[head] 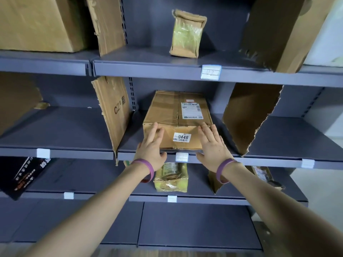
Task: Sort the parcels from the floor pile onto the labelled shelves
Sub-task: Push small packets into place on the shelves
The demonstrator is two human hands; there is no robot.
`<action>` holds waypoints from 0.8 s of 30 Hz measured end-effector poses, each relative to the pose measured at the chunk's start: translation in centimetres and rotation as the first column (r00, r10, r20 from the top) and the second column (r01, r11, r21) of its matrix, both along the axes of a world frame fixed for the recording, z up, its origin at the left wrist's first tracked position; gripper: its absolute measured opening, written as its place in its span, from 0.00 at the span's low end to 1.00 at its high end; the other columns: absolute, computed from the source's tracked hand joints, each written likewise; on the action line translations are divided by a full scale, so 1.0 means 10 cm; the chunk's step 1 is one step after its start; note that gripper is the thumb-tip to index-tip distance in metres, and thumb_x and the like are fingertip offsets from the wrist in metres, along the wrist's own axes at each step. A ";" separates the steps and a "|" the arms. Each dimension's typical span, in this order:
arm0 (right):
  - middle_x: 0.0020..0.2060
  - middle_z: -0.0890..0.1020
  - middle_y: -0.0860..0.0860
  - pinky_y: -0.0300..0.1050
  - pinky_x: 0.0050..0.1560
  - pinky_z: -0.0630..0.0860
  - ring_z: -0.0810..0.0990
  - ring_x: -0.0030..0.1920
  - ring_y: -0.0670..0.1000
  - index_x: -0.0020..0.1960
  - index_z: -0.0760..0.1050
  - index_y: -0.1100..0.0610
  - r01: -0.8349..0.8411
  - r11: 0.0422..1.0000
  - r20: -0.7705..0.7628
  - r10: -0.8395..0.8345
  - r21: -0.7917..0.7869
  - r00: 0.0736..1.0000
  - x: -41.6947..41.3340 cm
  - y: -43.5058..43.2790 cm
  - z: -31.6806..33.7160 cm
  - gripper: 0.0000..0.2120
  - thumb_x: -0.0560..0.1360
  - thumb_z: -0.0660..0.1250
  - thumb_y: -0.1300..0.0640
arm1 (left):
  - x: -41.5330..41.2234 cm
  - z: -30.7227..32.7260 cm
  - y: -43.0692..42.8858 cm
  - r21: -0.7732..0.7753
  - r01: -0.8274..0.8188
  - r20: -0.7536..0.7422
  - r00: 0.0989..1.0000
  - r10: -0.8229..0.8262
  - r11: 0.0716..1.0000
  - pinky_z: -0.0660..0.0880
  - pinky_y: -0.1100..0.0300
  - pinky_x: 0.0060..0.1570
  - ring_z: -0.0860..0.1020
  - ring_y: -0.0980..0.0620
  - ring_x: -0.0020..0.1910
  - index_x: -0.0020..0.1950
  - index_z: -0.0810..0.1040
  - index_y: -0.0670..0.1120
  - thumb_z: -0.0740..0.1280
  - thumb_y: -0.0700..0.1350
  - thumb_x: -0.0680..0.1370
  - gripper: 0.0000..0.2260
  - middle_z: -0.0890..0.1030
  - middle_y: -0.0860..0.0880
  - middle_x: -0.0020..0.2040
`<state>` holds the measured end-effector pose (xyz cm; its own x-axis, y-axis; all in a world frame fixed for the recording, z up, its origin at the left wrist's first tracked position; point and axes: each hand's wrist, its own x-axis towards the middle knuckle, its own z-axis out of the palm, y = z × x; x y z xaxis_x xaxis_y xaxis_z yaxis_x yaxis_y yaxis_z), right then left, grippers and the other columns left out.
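Parcel (178,112) sat on the middle shelf (289,140), between the left cardboard divider (113,112) and the right cardboard divider (248,115). Its long axis ran away from you into the bay, and its short near face, the one with the 0448 sticker (181,137), was turned towards you. You had your left hand (151,147) near that face's left corner and your right hand (213,145) near its right corner, fingers (156,130) straight and flat on the cardboard, curled round nothing. The box lay directly ahead of both palms, neither hand nearer. Its near bottom edge sat about at the shelf lip above the shelf tag (181,157), so I judged the next move called for an even push straight back along that axis.
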<state>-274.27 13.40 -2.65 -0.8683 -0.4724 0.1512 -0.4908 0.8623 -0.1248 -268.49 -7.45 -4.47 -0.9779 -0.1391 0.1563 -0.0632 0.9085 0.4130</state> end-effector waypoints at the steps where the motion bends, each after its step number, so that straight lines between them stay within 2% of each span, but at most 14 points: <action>1: 0.78 0.42 0.50 0.59 0.76 0.48 0.38 0.77 0.60 0.79 0.46 0.54 -0.003 1.000 -0.025 0.003 -0.001 1.000 0.04 0.00 -0.02 0.35 0.78 0.62 0.54 | 0.02 -0.05 0.00 0.017 0.009 -0.022 1.000 -0.008 1.000 0.59 0.45 0.72 0.51 0.50 0.77 0.78 0.45 0.56 0.63 0.48 0.78 0.35 0.33 0.59 0.76; 5: 0.79 0.48 0.52 0.58 0.76 0.50 0.43 0.78 0.59 0.78 0.51 0.55 -0.096 0.995 -0.094 0.094 -0.015 0.991 0.20 0.01 -0.28 0.33 0.77 0.63 0.58 | 0.20 -0.29 -0.01 0.069 0.049 -0.093 0.995 -0.042 0.996 0.65 0.48 0.69 0.54 0.50 0.76 0.77 0.49 0.59 0.63 0.49 0.78 0.33 0.38 0.62 0.77; 9: 0.74 0.65 0.57 0.59 0.70 0.67 0.62 0.75 0.60 0.73 0.64 0.58 -0.223 0.975 -0.074 0.222 -0.005 0.972 0.40 -0.03 -0.76 0.31 0.72 0.68 0.64 | 0.42 -0.60 0.05 0.126 0.126 -0.118 0.987 -0.112 0.984 0.59 0.56 0.71 0.58 0.54 0.75 0.77 0.56 0.53 0.62 0.45 0.78 0.28 0.53 0.57 0.78; 11: 0.73 0.67 0.57 0.59 0.68 0.69 0.64 0.74 0.59 0.73 0.65 0.58 -0.241 0.970 -0.011 0.240 -0.032 0.971 0.45 -0.06 -1.01 0.32 0.70 0.68 0.65 | 0.48 -0.79 0.05 0.145 0.141 -0.089 0.988 -0.129 0.979 0.59 0.55 0.73 0.57 0.54 0.76 0.77 0.57 0.53 0.63 0.44 0.78 0.28 0.55 0.56 0.77; 13: 0.75 0.64 0.56 0.59 0.70 0.67 0.61 0.75 0.59 0.75 0.62 0.57 -0.235 0.971 0.052 0.237 -0.048 0.970 0.48 -0.08 -1.20 0.32 0.71 0.64 0.65 | 0.50 -0.99 0.03 0.141 0.115 -0.011 0.993 -0.114 0.983 0.58 0.51 0.73 0.54 0.53 0.77 0.77 0.56 0.53 0.63 0.44 0.79 0.29 0.55 0.55 0.77; 17: 0.78 0.51 0.50 0.52 0.77 0.55 0.48 0.78 0.55 0.78 0.51 0.51 -0.188 0.982 0.212 0.183 0.005 0.960 0.41 -0.09 -1.54 0.33 0.77 0.59 0.61 | 0.42 -1.37 -0.02 0.052 0.039 0.196 0.979 -0.049 0.998 0.59 0.47 0.72 0.53 0.50 0.77 0.78 0.53 0.53 0.62 0.46 0.78 0.30 0.51 0.55 0.78; 21: 0.78 0.39 0.49 0.54 0.76 0.52 0.39 0.78 0.56 0.79 0.43 0.51 -0.132 0.988 0.348 0.095 0.083 0.933 0.25 -0.11 -1.89 0.34 0.80 0.58 0.58 | 0.23 -1.75 -0.06 0.040 0.011 0.342 0.940 -0.025 0.999 0.58 0.44 0.72 0.50 0.50 0.77 0.78 0.50 0.55 0.62 0.48 0.79 0.31 0.47 0.55 0.78; 24: 0.77 0.35 0.49 0.54 0.76 0.52 0.35 0.77 0.57 0.79 0.38 0.50 -0.123 0.982 0.388 0.059 0.141 0.920 0.12 -0.14 -2.08 0.36 0.80 0.58 0.58 | 0.10 -1.99 -0.03 0.067 -0.014 0.389 0.921 -0.013 0.998 0.62 0.45 0.71 0.49 0.51 0.77 0.78 0.49 0.56 0.62 0.48 0.78 0.32 0.43 0.55 0.78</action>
